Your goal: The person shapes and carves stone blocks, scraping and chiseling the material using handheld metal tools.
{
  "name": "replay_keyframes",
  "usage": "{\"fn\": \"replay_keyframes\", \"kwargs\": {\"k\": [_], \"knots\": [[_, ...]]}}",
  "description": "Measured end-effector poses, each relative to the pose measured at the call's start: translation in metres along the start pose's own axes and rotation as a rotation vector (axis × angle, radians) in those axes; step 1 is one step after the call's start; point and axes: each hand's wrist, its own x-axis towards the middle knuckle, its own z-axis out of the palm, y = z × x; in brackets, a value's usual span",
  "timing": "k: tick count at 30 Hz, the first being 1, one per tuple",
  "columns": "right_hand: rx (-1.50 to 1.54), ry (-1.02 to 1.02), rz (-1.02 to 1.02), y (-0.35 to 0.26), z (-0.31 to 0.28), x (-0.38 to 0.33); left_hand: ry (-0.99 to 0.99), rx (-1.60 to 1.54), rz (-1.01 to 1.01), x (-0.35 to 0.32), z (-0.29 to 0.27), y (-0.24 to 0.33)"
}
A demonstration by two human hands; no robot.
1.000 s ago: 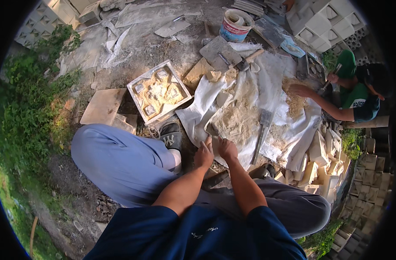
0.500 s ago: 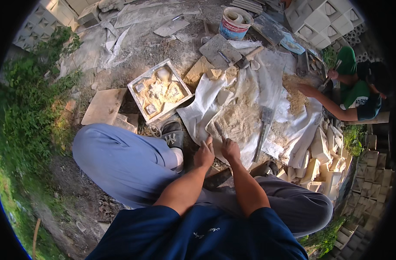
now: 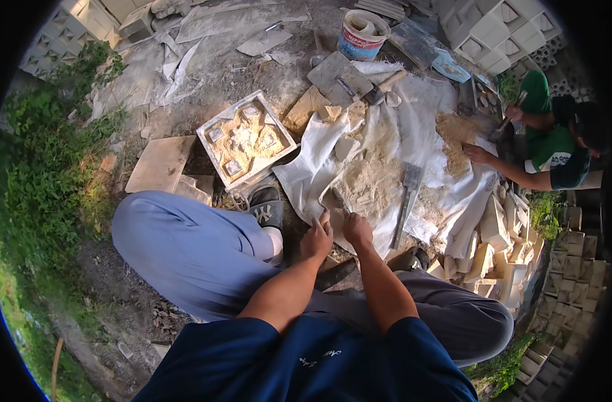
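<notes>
My left hand [image 3: 317, 236] and right hand [image 3: 357, 228] meet at the near edge of a white sack [image 3: 413, 154] strewn with sandy rubble. Both curl around a small pale chunk [image 3: 337, 216] between them. A mould tray [image 3: 245, 139] sits left

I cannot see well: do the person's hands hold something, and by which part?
Cannot be told. Left hand and right hand meet at the white sack's edge, fingers hidden.
</notes>
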Motion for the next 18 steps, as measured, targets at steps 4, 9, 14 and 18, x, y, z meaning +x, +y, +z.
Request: {"fn": "replay_keyframes", "kwargs": {"k": [4, 9, 14, 18], "knots": [[0.010, 0.028, 0.023, 0.003, 0.007, 0.004, -0.004, 0.026, 0.038, 0.002, 0.002, -0.001], [0.178, 0.146, -0.026, 0.005, 0.004, 0.001, -0.016, -0.002, 0.025, 0.000, 0.003, 0.004], [0.029, 0.098, 0.042, 0.012, 0.012, 0.006, 0.000, -0.021, 0.057, 0.000, 0.004, 0.001], [0.178, 0.227, -0.032, 0.006, 0.011, 0.007, 0.002, -0.020, 0.052, 0.002, 0.003, 0.003]]}}
